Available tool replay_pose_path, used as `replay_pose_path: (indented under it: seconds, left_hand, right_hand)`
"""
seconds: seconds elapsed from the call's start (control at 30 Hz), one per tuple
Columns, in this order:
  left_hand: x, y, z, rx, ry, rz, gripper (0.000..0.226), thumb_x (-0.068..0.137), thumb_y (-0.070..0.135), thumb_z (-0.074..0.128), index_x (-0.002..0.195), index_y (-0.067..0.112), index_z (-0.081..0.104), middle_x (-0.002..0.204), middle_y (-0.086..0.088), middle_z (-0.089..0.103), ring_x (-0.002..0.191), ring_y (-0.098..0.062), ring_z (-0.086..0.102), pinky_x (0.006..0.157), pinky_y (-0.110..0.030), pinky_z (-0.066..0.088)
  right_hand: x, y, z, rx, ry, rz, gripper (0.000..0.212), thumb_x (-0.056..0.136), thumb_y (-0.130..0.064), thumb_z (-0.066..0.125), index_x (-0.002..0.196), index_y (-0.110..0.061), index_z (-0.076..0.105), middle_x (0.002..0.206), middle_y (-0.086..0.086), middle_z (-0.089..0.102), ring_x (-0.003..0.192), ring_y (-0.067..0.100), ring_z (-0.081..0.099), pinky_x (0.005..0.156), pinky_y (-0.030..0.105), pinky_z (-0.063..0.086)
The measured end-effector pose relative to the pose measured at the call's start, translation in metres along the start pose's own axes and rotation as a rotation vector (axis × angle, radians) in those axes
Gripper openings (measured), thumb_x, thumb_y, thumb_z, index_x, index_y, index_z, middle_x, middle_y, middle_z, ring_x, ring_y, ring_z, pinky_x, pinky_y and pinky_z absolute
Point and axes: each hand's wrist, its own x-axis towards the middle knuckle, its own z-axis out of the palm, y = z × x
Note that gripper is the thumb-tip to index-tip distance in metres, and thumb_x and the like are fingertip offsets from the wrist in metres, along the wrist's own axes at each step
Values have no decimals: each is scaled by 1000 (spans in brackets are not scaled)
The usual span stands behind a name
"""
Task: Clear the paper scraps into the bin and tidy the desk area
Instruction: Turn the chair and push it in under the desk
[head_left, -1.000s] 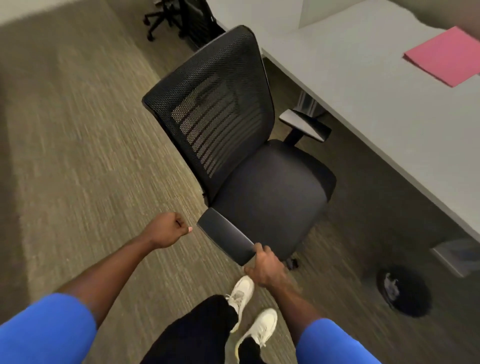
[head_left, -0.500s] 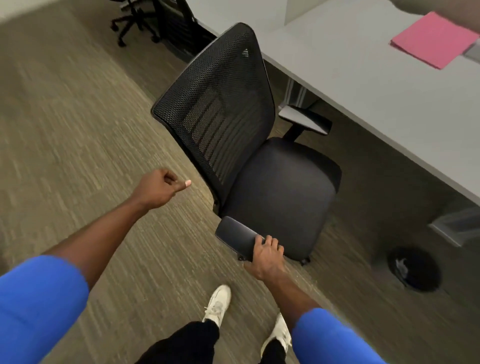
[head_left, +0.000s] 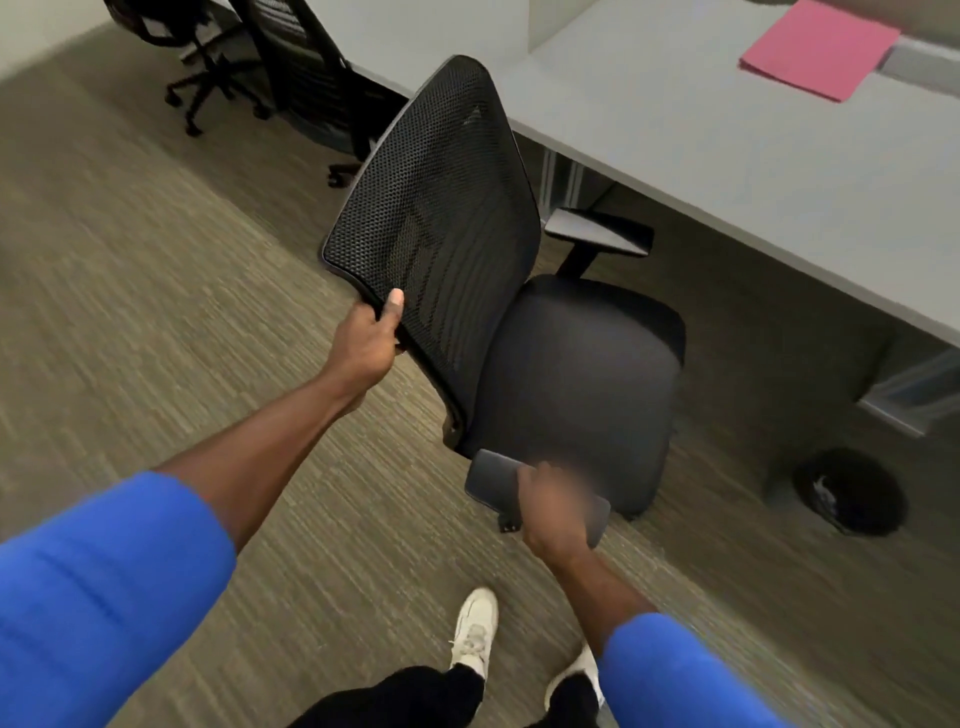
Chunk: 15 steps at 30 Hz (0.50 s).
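A black mesh-backed office chair (head_left: 571, 364) stands on the carpet in front of the grey desk (head_left: 727, 156), its seat facing the desk. My left hand (head_left: 369, 338) grips the left edge of the chair's backrest, thumb on the mesh. My right hand (head_left: 556, 509), blurred, holds the chair's near armrest (head_left: 491, 480). A round black bin (head_left: 852, 491) with white scraps inside sits on the floor under the desk at the right.
A pink folder (head_left: 818, 49) lies on the desk at the top right. Other black office chairs (head_left: 291, 67) stand at the back left. A grey desk support (head_left: 914, 389) is under the desk near the bin. My white shoes (head_left: 472, 634) are below.
My left hand, a loose fist in the air before, has reached forward and taken hold of the backrest edge. The right hand stays on the armrest as the chair sits nearer the desk.
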Motion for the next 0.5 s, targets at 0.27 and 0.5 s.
replay_pose_path:
  seconds: [0.27,0.5]
  left_hand:
    - [-19,-8,13,-32,-70,58,32,105,43,57,132,27,62,130,2,74,118,-18,74,96,-52,64]
    - [-36,-10,39,-17,-14,94,11,102,43,61,106,49,70,119,8,78,110,-13,77,90,-48,66]
  right_hand:
    - [-10,35,-5,-50,-15,-49,72,91,-18,68,153,-15,32,142,15,48,131,37,48,106,54,43]
    - [-16,76,-14,-84,-9,-86,77,87,-13,70,154,-15,32,142,15,48,130,38,49,104,53,44]
